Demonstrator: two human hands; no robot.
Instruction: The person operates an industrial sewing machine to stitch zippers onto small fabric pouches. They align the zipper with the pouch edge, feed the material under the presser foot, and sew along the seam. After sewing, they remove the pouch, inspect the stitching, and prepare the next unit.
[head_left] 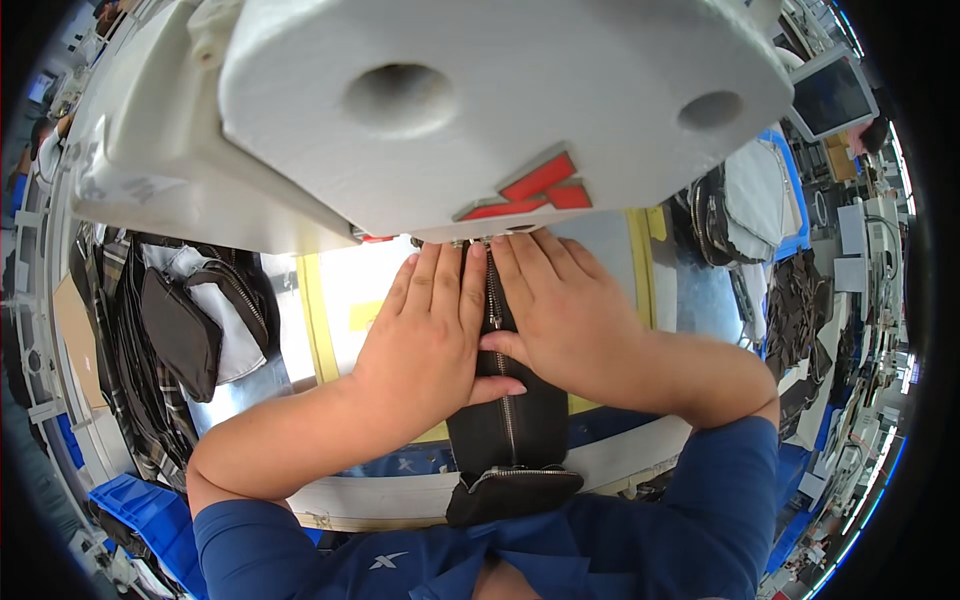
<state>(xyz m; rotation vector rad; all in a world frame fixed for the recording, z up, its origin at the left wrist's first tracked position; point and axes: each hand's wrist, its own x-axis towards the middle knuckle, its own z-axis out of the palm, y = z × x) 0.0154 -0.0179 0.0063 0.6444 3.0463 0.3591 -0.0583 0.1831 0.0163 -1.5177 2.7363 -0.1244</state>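
My left hand lies open on a long black fabric piece with a metal zipper, its fingertips at the white sewing machine head and its thumb across the zipper. My right hand is also open and flat on the piece, right of the zipper, its thumb near the zipper pull and its fingertips under the edge of the machine head, where the needle area is hidden. The near end of the piece has a folded black pouch by my body.
Stacked dark and plaid pouches lie at the left, above a blue crate. At the right are a blue tray of pouch pieces, a dark fabric pile and a screen. Yellow strips edge the machine bed.
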